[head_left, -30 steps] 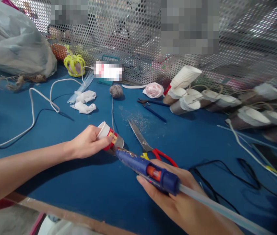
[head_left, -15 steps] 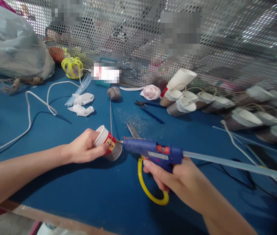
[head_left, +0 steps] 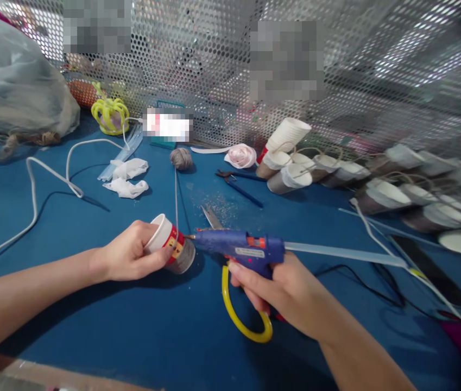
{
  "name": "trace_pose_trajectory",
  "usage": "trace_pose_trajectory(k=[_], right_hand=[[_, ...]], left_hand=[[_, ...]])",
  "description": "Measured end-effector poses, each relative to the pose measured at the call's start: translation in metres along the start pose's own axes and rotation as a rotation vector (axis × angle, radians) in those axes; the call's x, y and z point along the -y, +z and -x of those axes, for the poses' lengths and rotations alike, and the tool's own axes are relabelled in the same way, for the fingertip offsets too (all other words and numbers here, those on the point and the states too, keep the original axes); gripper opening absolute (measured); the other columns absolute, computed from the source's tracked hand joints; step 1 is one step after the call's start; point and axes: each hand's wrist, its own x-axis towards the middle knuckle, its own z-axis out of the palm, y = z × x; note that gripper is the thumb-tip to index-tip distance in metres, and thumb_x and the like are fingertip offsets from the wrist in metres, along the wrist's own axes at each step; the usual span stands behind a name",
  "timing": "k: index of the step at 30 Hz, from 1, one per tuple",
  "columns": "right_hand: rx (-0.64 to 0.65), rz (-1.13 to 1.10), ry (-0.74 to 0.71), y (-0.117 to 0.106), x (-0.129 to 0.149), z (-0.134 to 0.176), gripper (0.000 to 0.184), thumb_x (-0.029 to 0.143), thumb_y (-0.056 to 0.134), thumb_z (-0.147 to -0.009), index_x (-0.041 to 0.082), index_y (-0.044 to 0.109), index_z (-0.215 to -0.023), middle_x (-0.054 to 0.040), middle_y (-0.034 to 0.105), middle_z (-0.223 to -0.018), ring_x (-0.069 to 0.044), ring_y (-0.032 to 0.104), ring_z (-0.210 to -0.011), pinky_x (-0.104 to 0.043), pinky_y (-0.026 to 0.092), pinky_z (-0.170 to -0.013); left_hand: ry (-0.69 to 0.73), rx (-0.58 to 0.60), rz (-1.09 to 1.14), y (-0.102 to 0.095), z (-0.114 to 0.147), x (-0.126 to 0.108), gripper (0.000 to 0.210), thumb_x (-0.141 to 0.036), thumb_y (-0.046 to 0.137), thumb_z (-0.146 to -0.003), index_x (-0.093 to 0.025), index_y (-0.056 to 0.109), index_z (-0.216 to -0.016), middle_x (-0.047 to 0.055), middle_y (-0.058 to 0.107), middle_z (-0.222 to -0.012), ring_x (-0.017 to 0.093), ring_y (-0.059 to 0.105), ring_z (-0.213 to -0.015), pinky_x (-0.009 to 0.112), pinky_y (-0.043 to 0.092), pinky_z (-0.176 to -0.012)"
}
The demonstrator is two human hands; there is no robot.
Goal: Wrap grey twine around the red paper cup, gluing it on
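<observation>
My left hand (head_left: 134, 252) is closed round a tilted paper cup (head_left: 159, 232), thumb on its red printed band and fingers partly inside the rim. Grey yarn is wound about the cup's lower end, and a strand runs back to a ball of grey yarn (head_left: 181, 158). My right hand (head_left: 271, 288) grips a blue hot glue gun (head_left: 234, 245), a long clear glue stick (head_left: 344, 255) poking from its rear. The gun's nozzle meets or nearly touches the cup's side. Beneath the gun lie scissors with a yellow handle (head_left: 227, 304), partly covered.
Pliers (head_left: 240, 187), a pink ribbon roll (head_left: 241, 156) and white scraps (head_left: 126, 187) lie beyond my hands. Several wrapped cups (head_left: 291, 178) with twine handles stand at the right. A white cable (head_left: 32, 195) crosses the left. Perforated metal (head_left: 214, 65) borders the back.
The whole scene has shifted slightly left in view as the camera turned. Both hands keep their holds, and the nozzle stays at the cup's side.
</observation>
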Motion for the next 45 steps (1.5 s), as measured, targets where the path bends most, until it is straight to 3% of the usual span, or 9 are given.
trace_pose_trajectory(k=[7, 13, 20, 25, 32, 35, 38, 41, 45], right_hand=[[-0.009, -0.027, 0.002, 0.001, 0.003, 0.002, 0.029, 0.041, 0.047, -0.08, 0.017, 0.049, -0.064, 0.0069, 0.044, -0.037, -0.007, 0.041, -0.036, -0.023, 0.04, -0.047], [-0.042, 0.056, -0.019, 0.002, 0.004, 0.004, 0.031, 0.04, 0.045, -0.081, 0.021, 0.045, -0.056, 0.0055, 0.043, -0.037, -0.01, 0.044, -0.037, -0.023, 0.043, -0.045], [-0.171, 0.365, -0.269, 0.013, -0.008, 0.018, 0.036, 0.042, 0.043, -0.081, 0.022, 0.047, -0.05, 0.0025, 0.051, -0.042, -0.013, 0.053, -0.042, -0.024, 0.044, -0.045], [-0.4, 0.545, -0.346, 0.025, -0.008, 0.024, 0.02, 0.04, 0.051, -0.078, 0.022, 0.06, -0.076, -0.0034, 0.065, -0.07, -0.02, 0.062, -0.068, -0.027, 0.049, -0.056], [-0.373, 0.437, -0.385, 0.033, 0.0, 0.024, 0.014, 0.033, 0.048, -0.079, 0.025, 0.056, -0.071, -0.0012, 0.06, -0.06, -0.017, 0.058, -0.056, -0.026, 0.047, -0.054], [-0.312, 0.306, -0.252, 0.023, -0.003, 0.023, 0.019, 0.04, 0.053, -0.074, 0.022, 0.06, -0.076, 0.0003, 0.055, -0.051, -0.016, 0.053, -0.046, -0.027, 0.044, -0.046], [-0.289, -0.008, -0.075, 0.0, -0.005, 0.014, 0.024, 0.042, 0.055, -0.074, 0.02, 0.059, -0.083, 0.0064, 0.044, -0.038, -0.01, 0.041, -0.034, -0.024, 0.037, -0.039], [-0.47, -0.196, -0.03, -0.028, -0.01, -0.004, 0.025, 0.041, 0.063, -0.066, 0.018, 0.054, -0.062, 0.0035, 0.05, -0.044, -0.009, 0.047, -0.044, -0.022, 0.04, -0.047], [-0.608, -0.184, 0.043, -0.053, -0.031, -0.03, 0.03, 0.046, 0.06, -0.067, 0.016, 0.057, -0.068, -0.0029, 0.061, -0.068, -0.009, 0.052, -0.055, -0.021, 0.042, -0.049]], left_hand=[[-0.023, -0.006, -0.016, 0.0, 0.0, 0.001, 0.021, -0.015, 0.041, -0.079, -0.014, 0.045, -0.058, -0.006, 0.035, -0.049, 0.005, 0.027, -0.042, 0.017, 0.023, -0.039], [-0.013, -0.006, 0.016, 0.0, 0.0, 0.0, 0.021, -0.015, 0.041, -0.079, -0.013, 0.051, -0.061, -0.005, 0.04, -0.049, 0.005, 0.028, -0.042, 0.016, 0.024, -0.038], [-0.249, -0.041, 0.14, 0.002, -0.001, 0.0, 0.028, -0.025, 0.042, -0.08, -0.008, 0.057, -0.064, -0.002, 0.05, -0.05, 0.006, 0.038, -0.044, 0.015, 0.031, -0.042], [-0.386, -0.051, 0.332, 0.005, -0.003, -0.001, 0.029, -0.026, 0.043, -0.079, -0.008, 0.065, -0.072, 0.005, 0.068, -0.068, 0.012, 0.057, -0.057, 0.018, 0.043, -0.054], [-0.449, -0.146, 0.402, 0.007, -0.005, -0.002, 0.03, -0.033, 0.046, -0.077, -0.009, 0.06, -0.065, 0.002, 0.06, -0.058, 0.009, 0.05, -0.051, 0.018, 0.04, -0.051], [-0.423, -0.169, 0.344, 0.006, -0.004, -0.001, 0.033, -0.036, 0.045, -0.077, -0.01, 0.054, -0.058, -0.002, 0.048, -0.05, 0.006, 0.038, -0.045, 0.017, 0.032, -0.045], [-0.367, -0.208, 0.259, 0.005, -0.002, 0.0, 0.036, -0.038, 0.044, -0.077, -0.013, 0.041, -0.05, -0.005, 0.033, -0.048, 0.005, 0.026, -0.045, 0.018, 0.022, -0.041], [-0.311, -0.206, 0.206, 0.004, -0.001, 0.0, 0.036, -0.038, 0.041, -0.08, -0.014, 0.04, -0.053, -0.005, 0.03, -0.051, 0.006, 0.025, -0.049, 0.019, 0.022, -0.043], [-0.238, -0.179, 0.119, 0.001, -0.001, -0.006, 0.033, -0.033, 0.039, -0.081, -0.015, 0.038, -0.054, -0.005, 0.029, -0.051, 0.006, 0.023, -0.047, 0.019, 0.02, -0.042]])
